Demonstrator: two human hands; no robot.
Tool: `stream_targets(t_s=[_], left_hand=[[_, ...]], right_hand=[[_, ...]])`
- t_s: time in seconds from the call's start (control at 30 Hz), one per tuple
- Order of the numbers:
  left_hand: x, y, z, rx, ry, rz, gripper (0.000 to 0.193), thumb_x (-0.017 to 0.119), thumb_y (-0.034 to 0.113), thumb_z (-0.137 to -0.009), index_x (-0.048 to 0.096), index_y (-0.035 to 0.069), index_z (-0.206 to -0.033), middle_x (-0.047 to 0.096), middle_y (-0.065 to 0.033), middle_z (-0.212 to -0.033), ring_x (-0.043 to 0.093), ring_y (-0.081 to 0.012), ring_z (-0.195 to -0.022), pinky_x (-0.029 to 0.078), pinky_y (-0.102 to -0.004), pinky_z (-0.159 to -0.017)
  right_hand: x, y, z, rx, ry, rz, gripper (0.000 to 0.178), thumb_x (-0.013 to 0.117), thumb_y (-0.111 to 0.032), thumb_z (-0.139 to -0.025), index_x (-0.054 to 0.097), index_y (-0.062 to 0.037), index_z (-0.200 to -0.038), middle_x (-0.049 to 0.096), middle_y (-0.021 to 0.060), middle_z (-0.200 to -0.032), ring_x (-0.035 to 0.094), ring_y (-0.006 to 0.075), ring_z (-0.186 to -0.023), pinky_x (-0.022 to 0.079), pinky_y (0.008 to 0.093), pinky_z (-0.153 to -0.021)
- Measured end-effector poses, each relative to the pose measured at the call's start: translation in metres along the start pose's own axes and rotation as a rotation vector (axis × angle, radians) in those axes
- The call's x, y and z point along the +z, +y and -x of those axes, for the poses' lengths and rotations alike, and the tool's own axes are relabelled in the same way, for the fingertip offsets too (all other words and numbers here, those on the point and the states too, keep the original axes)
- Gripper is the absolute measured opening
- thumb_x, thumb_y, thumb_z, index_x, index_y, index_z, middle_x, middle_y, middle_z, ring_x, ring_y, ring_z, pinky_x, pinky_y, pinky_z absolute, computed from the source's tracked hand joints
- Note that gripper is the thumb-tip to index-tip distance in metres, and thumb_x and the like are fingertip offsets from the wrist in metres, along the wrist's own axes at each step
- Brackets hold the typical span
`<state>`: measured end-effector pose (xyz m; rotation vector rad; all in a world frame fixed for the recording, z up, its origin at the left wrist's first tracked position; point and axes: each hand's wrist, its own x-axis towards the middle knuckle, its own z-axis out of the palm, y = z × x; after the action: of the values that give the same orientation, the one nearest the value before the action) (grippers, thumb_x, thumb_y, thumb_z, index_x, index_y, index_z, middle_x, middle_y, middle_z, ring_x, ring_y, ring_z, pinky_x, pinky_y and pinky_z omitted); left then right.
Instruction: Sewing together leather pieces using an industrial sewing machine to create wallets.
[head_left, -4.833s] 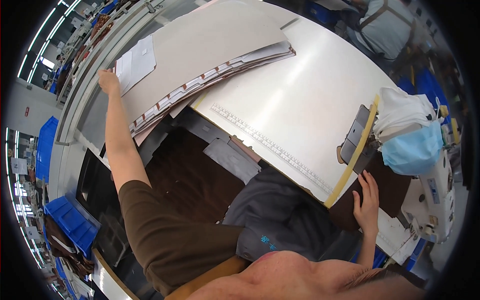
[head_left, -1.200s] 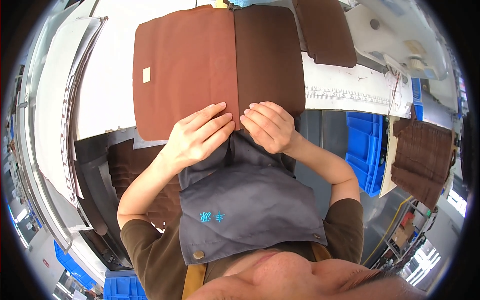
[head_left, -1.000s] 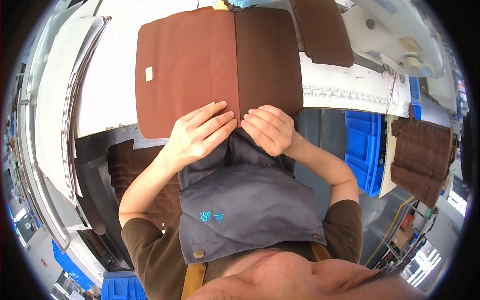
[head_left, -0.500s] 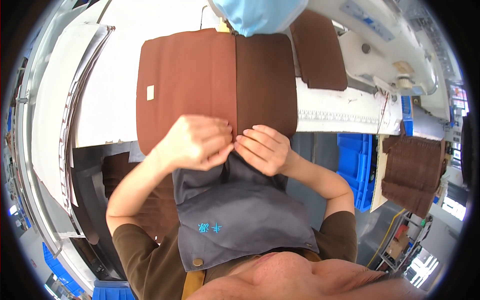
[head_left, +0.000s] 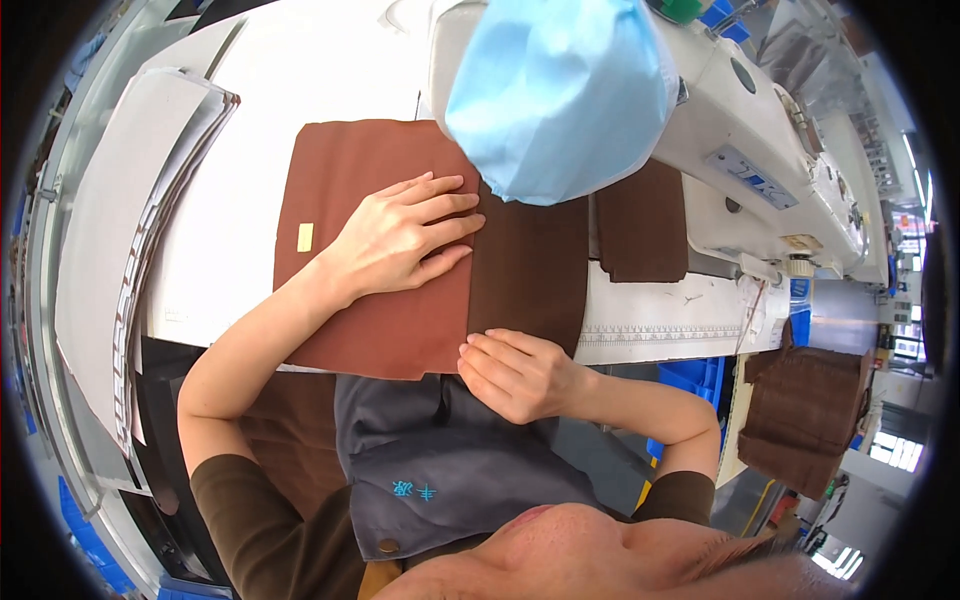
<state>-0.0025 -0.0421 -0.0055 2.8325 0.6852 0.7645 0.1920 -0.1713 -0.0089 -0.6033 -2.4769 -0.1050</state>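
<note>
While a white table (head_left: pixel 215 235) spreads before you, sewing machine (head_left: pixel 740 120) at right, brown cloth (head_left: pixel 430 315) overhangs its near edge, longest left to right, middle line (head_left: pixel 471 300) pointing away from you. Your left hand (head_left: pixel 410 235) lies flat and outstretched on it; your right hand (head_left: pixel 525 375) bunches at the line's near end, grip unclear.

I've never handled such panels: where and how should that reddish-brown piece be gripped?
Probably pinch the piece by its near edge, from the person's side: it lies flat, and that edge is uncovered left of the right hand.
</note>
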Motion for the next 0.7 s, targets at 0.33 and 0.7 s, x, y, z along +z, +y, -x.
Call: stream_targets(t_s=[0.33,0.7], left_hand=[[-0.005,-0.002,-0.005,0.044,-0.015,-0.013,0.023,0.069,0.018,-0.076,0.069,0.008,-0.097,0.065,-0.0048,-0.104,0.057,-0.0236,-0.108,0.049,-0.0406,-0.092],[-0.006,-0.003,-0.007,0.028,0.0,0.086,0.022,0.069,0.012,-0.073,0.07,0.005,-0.095,0.066,-0.0057,-0.097,0.061,-0.0238,-0.101,0.05,-0.0373,-0.088]], right_hand=[[0.005,0.032,-0.01,0.011,0.028,0.005,0.015,0.063,-0.009,-0.069,0.064,0.0001,-0.08,0.065,0.0106,-0.084,0.065,0.0217,-0.081,0.055,0.0307,-0.071],[0.014,0.062,-0.017,0.028,0.056,0.003,0.014,0.065,-0.007,-0.065,0.063,-0.0001,-0.077,0.065,0.0103,-0.082,0.065,0.0227,-0.078,0.055,0.0304,-0.066]])
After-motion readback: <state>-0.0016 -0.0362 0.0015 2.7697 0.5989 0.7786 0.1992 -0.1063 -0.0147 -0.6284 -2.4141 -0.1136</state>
